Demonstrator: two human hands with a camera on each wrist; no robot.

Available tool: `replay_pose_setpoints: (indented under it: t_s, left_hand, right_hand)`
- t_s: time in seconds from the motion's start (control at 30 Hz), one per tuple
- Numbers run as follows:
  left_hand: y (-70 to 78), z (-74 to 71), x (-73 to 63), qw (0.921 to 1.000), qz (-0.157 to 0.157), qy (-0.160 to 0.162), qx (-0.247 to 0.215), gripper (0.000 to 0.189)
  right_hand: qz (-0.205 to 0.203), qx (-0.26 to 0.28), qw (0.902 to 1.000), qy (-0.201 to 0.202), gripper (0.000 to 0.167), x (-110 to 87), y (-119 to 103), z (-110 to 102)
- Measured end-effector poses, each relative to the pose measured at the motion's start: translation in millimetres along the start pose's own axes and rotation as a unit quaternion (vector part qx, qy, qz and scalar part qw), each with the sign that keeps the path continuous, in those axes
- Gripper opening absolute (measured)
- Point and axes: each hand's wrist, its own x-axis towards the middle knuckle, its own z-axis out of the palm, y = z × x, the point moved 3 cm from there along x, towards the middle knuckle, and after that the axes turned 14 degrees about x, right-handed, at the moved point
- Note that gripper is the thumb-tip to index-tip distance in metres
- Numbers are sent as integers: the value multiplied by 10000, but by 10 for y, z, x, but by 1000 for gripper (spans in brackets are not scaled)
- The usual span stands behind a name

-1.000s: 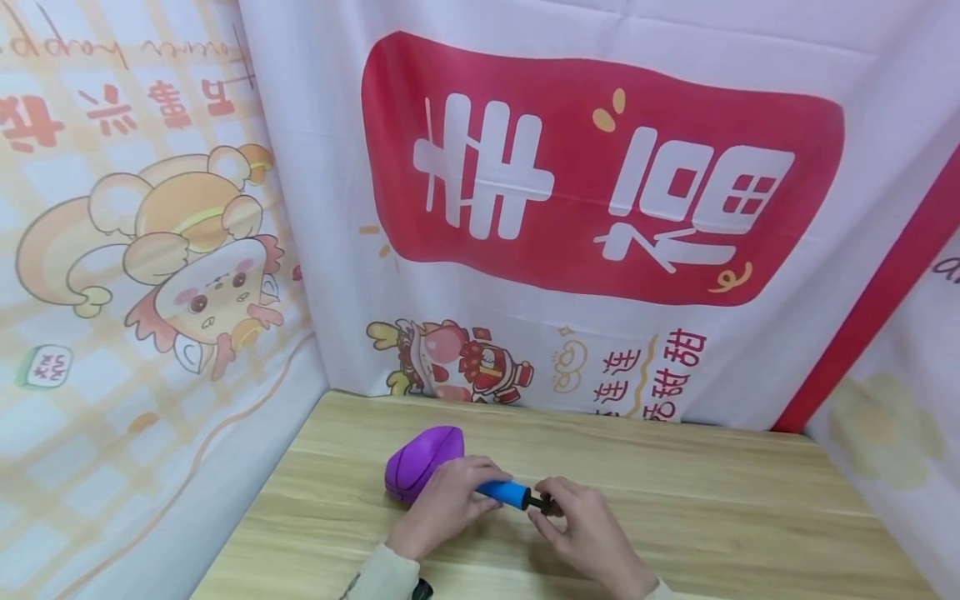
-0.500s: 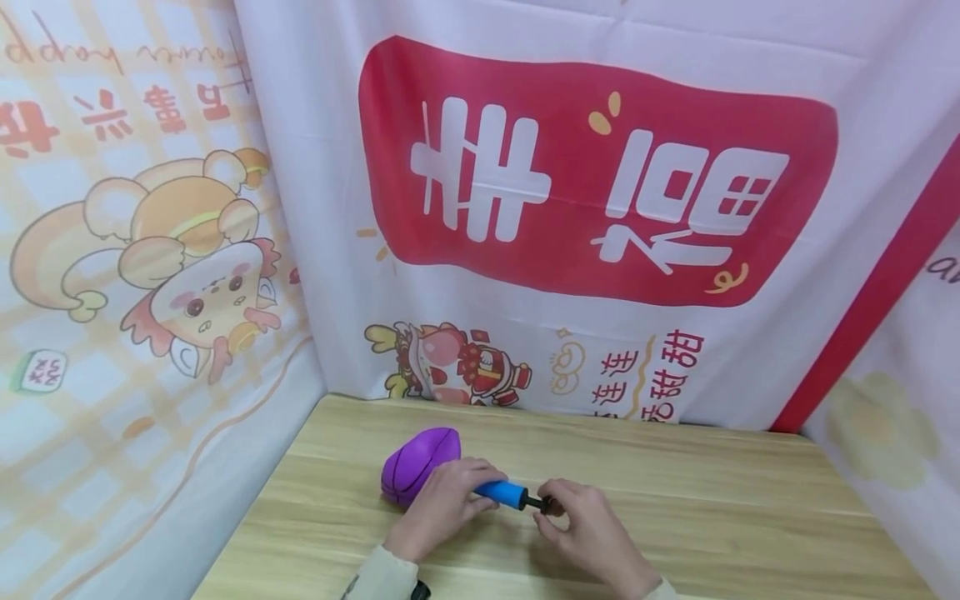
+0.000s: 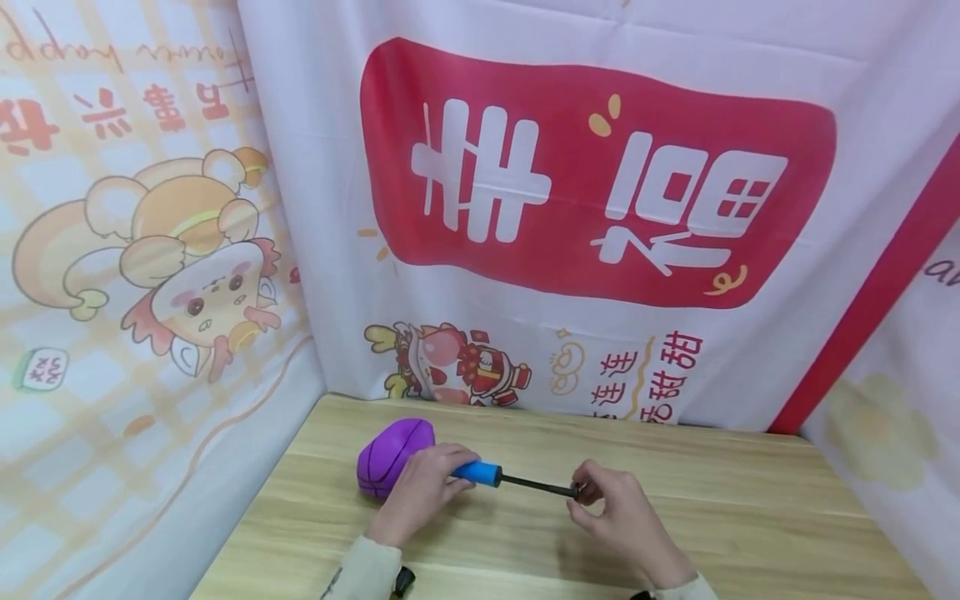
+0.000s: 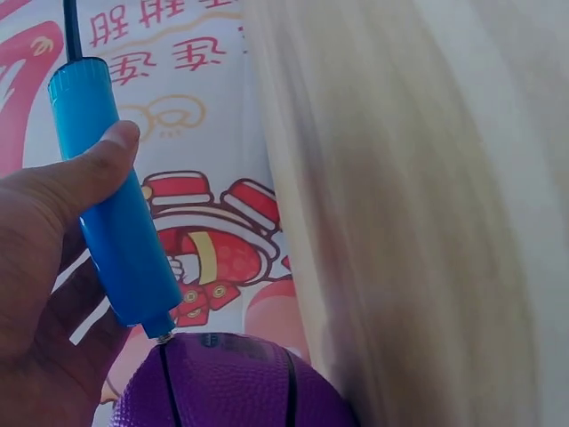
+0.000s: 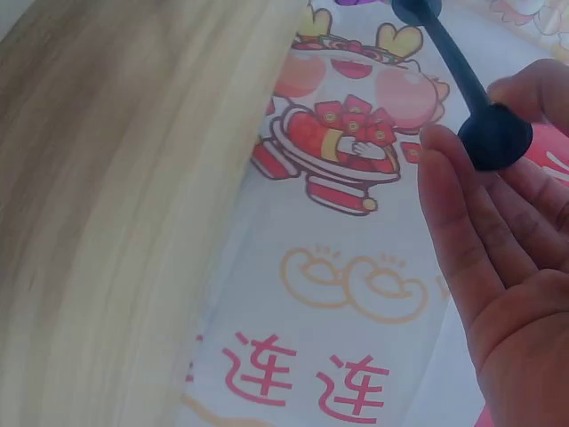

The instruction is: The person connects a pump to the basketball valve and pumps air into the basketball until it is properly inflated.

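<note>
Up high, the head camera looks forward and down over the table [image 3: 720, 500] to the printed cloth [image 3: 577, 196]. In close, the left-wrist view sits on the blue pump [image 4: 133, 245], the right-wrist view on the black handle [image 5: 495, 138], both facing that cloth, table tipped steeply; all three catch the cartoon dragon [image 3: 442, 362].

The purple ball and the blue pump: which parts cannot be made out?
Head view: part of the ball and of the pump, hidden by the left hand.
Left wrist view: the ball's bottom, cut off by the lower edge.
Right wrist view: most of the ball, beyond the top edge.
</note>
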Motion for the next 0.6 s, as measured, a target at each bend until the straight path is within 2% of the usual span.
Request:
replay_pose_setpoints:
  t_s: [0.3, 0.5, 0.6]
  left_hand:
    - [4, 24, 4, 9998, -35, -75, -193, 36]
    - [74, 74, -8, 9992, 356, -113, -129, 38]
    - [122, 87, -19, 9989, 474, -33, -40, 38]
  right_hand:
    - [294, 401, 9986, -176, 33, 22, 44, -48]
    - [94, 582, 9979, -253, 31, 28, 35, -16]
    - [34, 594, 9978, -280, 30, 23, 32, 29]
